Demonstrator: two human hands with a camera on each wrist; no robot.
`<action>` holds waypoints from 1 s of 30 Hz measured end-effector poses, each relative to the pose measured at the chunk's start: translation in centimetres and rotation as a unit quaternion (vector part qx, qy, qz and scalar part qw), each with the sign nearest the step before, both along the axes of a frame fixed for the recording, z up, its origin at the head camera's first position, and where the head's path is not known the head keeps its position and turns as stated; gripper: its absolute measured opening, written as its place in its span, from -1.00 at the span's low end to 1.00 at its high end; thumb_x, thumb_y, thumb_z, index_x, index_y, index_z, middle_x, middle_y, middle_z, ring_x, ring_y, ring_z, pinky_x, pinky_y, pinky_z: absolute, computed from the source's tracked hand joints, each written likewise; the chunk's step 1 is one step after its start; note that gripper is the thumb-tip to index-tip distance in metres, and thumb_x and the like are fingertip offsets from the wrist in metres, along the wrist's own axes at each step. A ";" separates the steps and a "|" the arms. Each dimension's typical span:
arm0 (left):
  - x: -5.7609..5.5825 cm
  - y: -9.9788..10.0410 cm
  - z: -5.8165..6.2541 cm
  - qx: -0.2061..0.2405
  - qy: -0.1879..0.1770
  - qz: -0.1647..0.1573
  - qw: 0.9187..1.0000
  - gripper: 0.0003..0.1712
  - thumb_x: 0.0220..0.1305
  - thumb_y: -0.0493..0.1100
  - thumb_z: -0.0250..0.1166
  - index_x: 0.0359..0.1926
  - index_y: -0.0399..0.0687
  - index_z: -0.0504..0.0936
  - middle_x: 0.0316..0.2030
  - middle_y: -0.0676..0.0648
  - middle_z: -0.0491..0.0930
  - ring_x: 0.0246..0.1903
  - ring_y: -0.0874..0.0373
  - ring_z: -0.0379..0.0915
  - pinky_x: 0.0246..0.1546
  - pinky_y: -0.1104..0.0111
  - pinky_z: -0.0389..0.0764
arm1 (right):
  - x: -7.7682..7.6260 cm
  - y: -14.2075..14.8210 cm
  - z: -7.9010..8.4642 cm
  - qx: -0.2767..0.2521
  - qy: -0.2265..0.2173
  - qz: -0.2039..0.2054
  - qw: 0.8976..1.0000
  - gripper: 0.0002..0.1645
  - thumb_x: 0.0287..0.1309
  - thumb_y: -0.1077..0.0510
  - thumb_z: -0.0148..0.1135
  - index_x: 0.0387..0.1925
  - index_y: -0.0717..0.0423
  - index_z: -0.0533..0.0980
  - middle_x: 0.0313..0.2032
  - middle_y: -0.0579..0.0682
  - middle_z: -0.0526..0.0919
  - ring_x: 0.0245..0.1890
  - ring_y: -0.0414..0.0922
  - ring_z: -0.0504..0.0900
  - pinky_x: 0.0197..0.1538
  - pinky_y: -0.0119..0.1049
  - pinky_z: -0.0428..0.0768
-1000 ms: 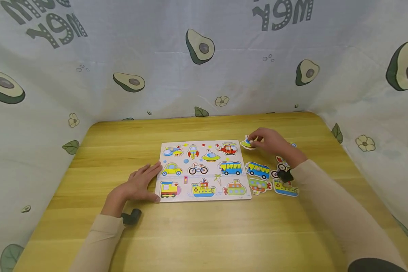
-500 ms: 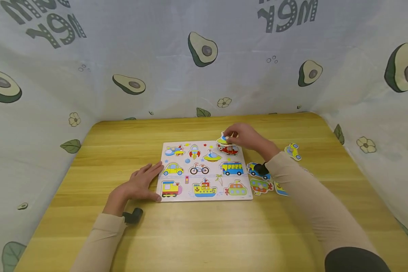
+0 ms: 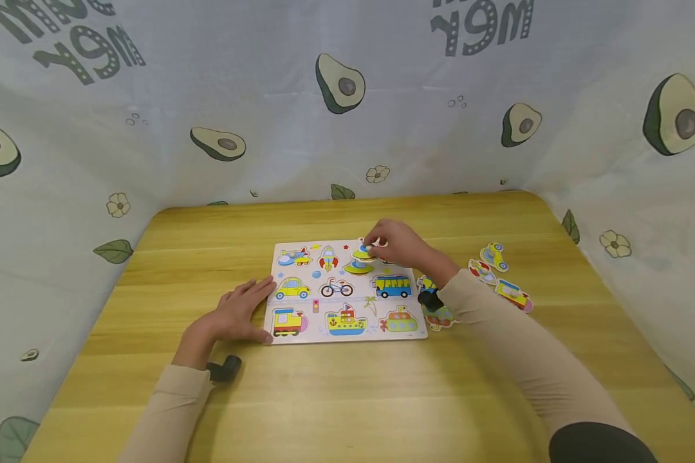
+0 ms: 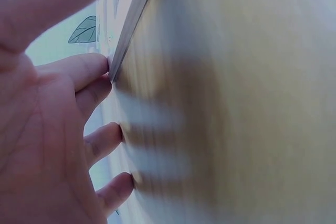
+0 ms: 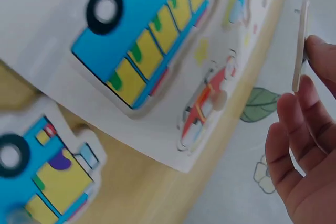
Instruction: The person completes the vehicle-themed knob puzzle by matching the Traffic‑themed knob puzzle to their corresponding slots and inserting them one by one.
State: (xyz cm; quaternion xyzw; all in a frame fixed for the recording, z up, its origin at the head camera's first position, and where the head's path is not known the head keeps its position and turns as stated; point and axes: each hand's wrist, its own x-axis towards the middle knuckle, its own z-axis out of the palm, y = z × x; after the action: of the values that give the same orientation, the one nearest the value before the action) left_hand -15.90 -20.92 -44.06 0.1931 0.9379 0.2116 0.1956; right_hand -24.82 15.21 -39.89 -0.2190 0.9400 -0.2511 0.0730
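My right hand (image 3: 402,244) pinches a flying-saucer puzzle piece (image 3: 361,252) between thumb and fingertips. The piece overlaps the upper part of the matching saucer picture (image 3: 356,269) on the white puzzle board (image 3: 315,328). In the right wrist view the piece (image 5: 300,45) is seen edge-on, tilted up and held clear of the board. My left hand (image 3: 237,313) rests at the board's left edge with fingers spread. In the left wrist view its fingertips touch near the board's edge (image 4: 134,22), and the thumb reaches along it.
Right of the board lie loose pieces: a yellow car (image 3: 494,256), a red-and-white piece (image 3: 482,271) and a train (image 3: 513,296). A bus piece (image 3: 426,285) and a submarine piece (image 3: 438,317) lie against the board's right side, partly behind my right wrist. Patterned cloth (image 3: 278,141) hangs behind the table.
My right hand has carried the saucer piece leftward from beside the board, past its top right corner, to over the saucer picture. My left hand has stayed in place.
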 end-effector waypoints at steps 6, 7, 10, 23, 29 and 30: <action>0.3 0.1 -0.5 -0.001 -0.001 -0.001 1.000 0.25 -0.07 0.15 0.54 0.55 -0.05 0.07 0.59 -0.12 -0.05 0.53 -0.32 -0.22 0.39 -0.37 -0.09 | 0.3 -0.3 -1.6 0.029 -0.024 0.010 0.999 -0.80 0.22 0.13 0.33 -0.14 0.04 0.73 -0.22 0.02 0.61 -0.19 -0.06 0.54 -0.10 -0.23 0.55; 0.3 0.1 -0.5 0.000 -0.002 -0.001 1.000 0.25 -0.07 0.15 0.54 0.55 -0.05 0.07 0.59 -0.12 -0.05 0.53 -0.32 -0.22 0.39 -0.37 -0.09 | 0.3 -0.4 -1.9 0.025 -0.030 0.008 0.999 -0.80 0.22 0.14 0.34 -0.14 0.04 0.73 -0.23 0.02 0.61 -0.21 -0.07 0.53 -0.12 -0.24 0.53; 0.4 0.2 -0.5 0.001 -0.004 0.001 1.000 0.25 -0.08 0.15 0.54 0.55 -0.04 0.07 0.59 -0.11 -0.05 0.53 -0.33 -0.22 0.40 -0.37 -0.10 | 0.2 -0.6 -2.6 0.016 -0.044 0.002 0.999 -0.81 0.23 0.14 0.33 -0.14 0.05 0.73 -0.23 0.03 0.63 -0.23 -0.08 0.49 -0.16 -0.27 0.48; 0.9 0.3 -0.7 0.007 -0.002 0.005 1.000 0.25 -0.07 0.16 0.54 0.55 -0.05 0.07 0.59 -0.12 -0.05 0.53 -0.33 -0.23 0.39 -0.37 -0.11 | 0.7 -1.7 -4.0 0.028 -0.048 -0.010 0.998 -0.76 0.29 0.09 0.27 -0.09 0.07 0.72 -0.21 0.01 0.65 -0.26 -0.11 0.47 -0.21 -0.32 0.44; 0.7 0.4 -0.3 -0.002 -0.001 0.011 1.000 0.25 -0.07 0.14 0.55 0.55 -0.04 0.07 0.59 -0.12 -0.05 0.53 -0.33 -0.23 0.40 -0.37 -0.12 | 0.5 -1.9 -3.7 0.016 -0.073 -0.027 0.997 -0.76 0.31 0.09 0.26 -0.07 0.06 0.71 -0.06 0.03 0.69 -0.13 -0.07 0.50 -0.08 -0.23 0.51; 0.6 0.4 -0.2 -0.004 -0.001 0.012 1.000 0.26 -0.07 0.14 0.55 0.55 -0.04 0.06 0.59 -0.12 -0.05 0.53 -0.32 -0.23 0.40 -0.37 -0.12 | 0.4 -2.0 -3.7 0.014 -0.076 -0.030 0.997 -0.76 0.31 0.10 0.26 -0.08 0.06 0.71 -0.03 0.03 0.69 -0.11 -0.06 0.50 -0.05 -0.22 0.52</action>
State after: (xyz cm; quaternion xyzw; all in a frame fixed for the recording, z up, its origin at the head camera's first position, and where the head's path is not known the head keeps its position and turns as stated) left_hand -15.25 -20.53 -44.31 0.1811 0.9408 0.2106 0.1943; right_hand -24.41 13.25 -43.55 -0.1695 0.9415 -0.2559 0.1393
